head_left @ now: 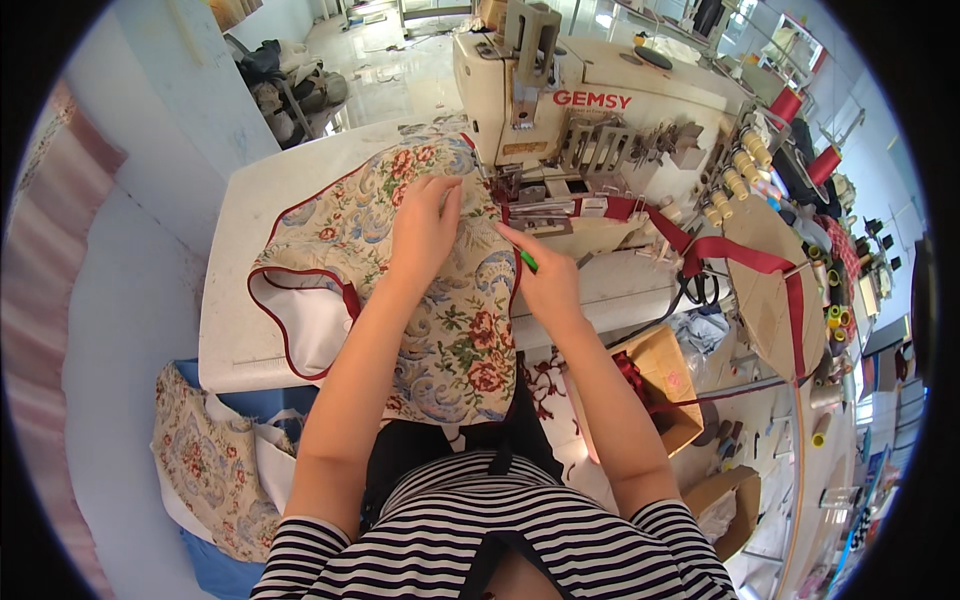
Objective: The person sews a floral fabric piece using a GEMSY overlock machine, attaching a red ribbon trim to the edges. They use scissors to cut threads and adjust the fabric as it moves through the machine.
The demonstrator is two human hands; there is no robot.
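A floral tapestry fabric piece (480, 345) edged with dark red binding lies across the sewing machine's white table and hangs over its front edge toward my lap. My left hand (425, 228) rests on it, fingers laid along the cloth. At the fabric's right edge, just in front of the needle area, my right hand (545, 283) is closed, index finger reaching onto the edge. A small green tool (528, 261) pokes out of its grip; most of it is hidden. Dark red binding tape (735, 252) runs from the right into the metal folder (550, 211) beside the needle area.
The cream sewing machine (640, 95) stands behind my hands on the white table (240, 290). Thread cones (740, 170) line the right. Below are a cardboard box (672, 385) and, at left, more floral fabric (215, 455) over a blue container (215, 570). A wall (130, 300) borders the left.
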